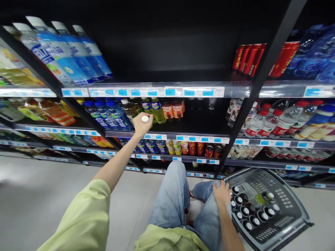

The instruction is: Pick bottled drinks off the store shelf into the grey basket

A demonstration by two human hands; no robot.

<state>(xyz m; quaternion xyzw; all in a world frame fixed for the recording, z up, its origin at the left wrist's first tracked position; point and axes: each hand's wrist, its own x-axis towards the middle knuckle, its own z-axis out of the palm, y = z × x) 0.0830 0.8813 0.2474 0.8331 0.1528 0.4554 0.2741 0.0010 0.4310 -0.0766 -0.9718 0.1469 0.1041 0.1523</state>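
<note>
My left hand (141, 124) reaches out to the second shelf (167, 136) and is closed around a bottle with a white cap (144, 119), among yellow-green drink bottles (158, 111). My right hand (221, 192) rests on my knee in blue jeans, fingers curled, right beside a grey shopping basket (285, 218). The basket stands on the floor and holds several dark bottles with white caps (244, 211) and one green bottle (263, 198).
Black store shelves run across the view with blue price tags. Blue-labelled water bottles (70, 52) sit upper left, red cans (248, 57) upper right, red-capped clear bottles (272, 122) at right. Grey floor (39, 195) lies to the left.
</note>
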